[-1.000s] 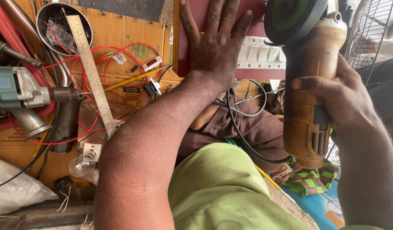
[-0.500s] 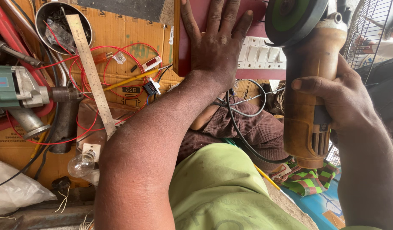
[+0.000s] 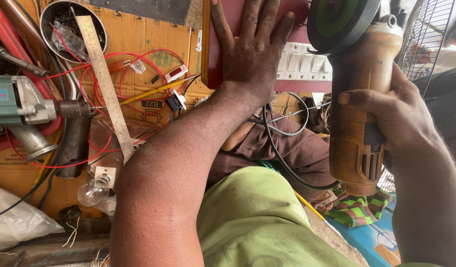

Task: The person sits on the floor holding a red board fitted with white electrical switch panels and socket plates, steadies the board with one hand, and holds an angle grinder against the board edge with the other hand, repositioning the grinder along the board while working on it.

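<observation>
Left hand (image 3: 250, 49) pressed flat, fingers spread, on a smooth red board (image 3: 215, 44), right hand (image 3: 393, 111) beside it, fingers wrapped round a worn yellow grinder (image 3: 354, 113), green disc (image 3: 339, 17) uppermost

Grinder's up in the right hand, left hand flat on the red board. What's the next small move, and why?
Probably lower the disc toward the red board edge, clear of the fingers. The left hand already pins the board flat, and the right hand grips the grinder with its disc beside the board, very near those fingertips.

Flattened brown cardboard box (image 3: 139, 39) bears a small black label (image 3: 152, 104).
</observation>
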`<action>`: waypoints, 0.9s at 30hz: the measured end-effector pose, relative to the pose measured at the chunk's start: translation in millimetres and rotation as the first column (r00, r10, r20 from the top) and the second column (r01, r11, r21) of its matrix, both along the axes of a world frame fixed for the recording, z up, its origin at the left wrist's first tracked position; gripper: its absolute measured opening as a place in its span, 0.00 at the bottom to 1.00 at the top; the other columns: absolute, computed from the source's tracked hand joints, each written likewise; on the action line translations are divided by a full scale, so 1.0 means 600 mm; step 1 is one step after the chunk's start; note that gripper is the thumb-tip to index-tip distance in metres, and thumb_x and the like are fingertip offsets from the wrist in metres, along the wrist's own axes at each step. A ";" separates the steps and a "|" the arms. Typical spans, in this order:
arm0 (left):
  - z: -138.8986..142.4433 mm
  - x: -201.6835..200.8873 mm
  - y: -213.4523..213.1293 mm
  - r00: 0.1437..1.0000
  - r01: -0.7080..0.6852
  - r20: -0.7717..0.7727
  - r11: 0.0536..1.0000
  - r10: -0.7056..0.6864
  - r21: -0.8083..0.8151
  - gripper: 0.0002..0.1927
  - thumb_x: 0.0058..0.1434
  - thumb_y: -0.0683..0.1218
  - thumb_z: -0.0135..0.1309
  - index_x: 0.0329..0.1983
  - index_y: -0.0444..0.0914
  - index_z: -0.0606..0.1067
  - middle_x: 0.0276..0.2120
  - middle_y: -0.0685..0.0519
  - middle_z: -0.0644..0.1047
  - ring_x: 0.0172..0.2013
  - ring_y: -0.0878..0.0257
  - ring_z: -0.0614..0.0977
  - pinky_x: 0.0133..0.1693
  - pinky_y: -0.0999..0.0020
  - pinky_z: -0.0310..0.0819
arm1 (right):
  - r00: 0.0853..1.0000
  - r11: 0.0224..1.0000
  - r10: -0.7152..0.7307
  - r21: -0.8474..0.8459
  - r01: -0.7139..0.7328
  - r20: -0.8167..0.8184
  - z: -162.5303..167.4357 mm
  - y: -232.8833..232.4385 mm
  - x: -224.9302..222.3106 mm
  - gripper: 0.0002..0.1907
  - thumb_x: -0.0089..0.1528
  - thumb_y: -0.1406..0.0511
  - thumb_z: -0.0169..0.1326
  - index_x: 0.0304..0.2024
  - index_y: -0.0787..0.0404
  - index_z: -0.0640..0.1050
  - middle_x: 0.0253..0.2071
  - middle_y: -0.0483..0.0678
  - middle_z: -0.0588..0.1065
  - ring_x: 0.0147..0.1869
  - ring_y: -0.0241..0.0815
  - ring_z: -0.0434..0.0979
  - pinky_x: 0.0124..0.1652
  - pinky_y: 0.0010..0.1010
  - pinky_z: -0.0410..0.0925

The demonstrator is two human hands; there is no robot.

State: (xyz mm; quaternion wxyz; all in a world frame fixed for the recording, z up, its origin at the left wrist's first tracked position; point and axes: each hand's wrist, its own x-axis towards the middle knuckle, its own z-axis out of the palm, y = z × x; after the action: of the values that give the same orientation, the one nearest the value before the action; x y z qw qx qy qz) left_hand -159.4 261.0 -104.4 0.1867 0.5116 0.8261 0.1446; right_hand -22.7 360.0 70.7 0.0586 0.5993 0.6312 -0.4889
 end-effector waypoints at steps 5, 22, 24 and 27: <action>-0.004 0.003 0.005 0.993 -0.037 -0.108 0.998 0.043 0.055 0.48 0.60 0.43 0.65 0.81 0.53 0.55 0.80 0.48 0.41 0.78 0.50 0.37 0.66 0.17 0.15 | 0.997 1.000 -0.022 -0.014 0.021 -0.074 -0.003 0.003 0.005 0.36 0.51 0.69 0.61 0.64 0.61 0.71 0.49 0.48 0.77 0.51 0.43 0.80 0.49 0.36 0.75; -0.013 0.010 0.006 1.000 -0.028 0.010 0.999 0.028 0.020 0.46 0.60 0.40 0.62 0.80 0.52 0.57 0.79 0.49 0.43 0.78 0.51 0.38 0.65 0.18 0.16 | 0.997 1.000 0.026 0.007 -0.026 -0.075 -0.009 0.013 0.016 0.36 0.51 0.67 0.63 0.63 0.63 0.72 0.49 0.48 0.77 0.51 0.42 0.79 0.51 0.35 0.73; -0.013 0.010 0.005 0.997 -0.049 -0.056 0.996 0.053 0.070 0.44 0.64 0.40 0.61 0.80 0.52 0.58 0.80 0.49 0.43 0.78 0.51 0.38 0.66 0.18 0.15 | 0.998 1.000 0.024 0.018 -0.023 -0.055 -0.010 0.013 0.016 0.36 0.51 0.67 0.63 0.63 0.63 0.72 0.49 0.48 0.77 0.51 0.42 0.79 0.51 0.34 0.74; -0.012 0.011 0.005 0.994 -0.057 -0.087 0.995 0.064 0.082 0.42 0.66 0.39 0.60 0.80 0.52 0.58 0.80 0.50 0.43 0.78 0.52 0.38 0.67 0.18 0.16 | 0.998 0.999 0.029 0.018 -0.028 -0.048 -0.011 0.014 0.017 0.36 0.51 0.67 0.62 0.63 0.63 0.72 0.49 0.49 0.77 0.51 0.42 0.79 0.51 0.35 0.73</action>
State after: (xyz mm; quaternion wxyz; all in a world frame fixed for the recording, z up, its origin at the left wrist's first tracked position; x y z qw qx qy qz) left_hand -153.0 264.0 -111.5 0.1248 0.4993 0.8423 0.1599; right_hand -12.6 368.6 64.3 0.0450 0.5788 0.6452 -0.4967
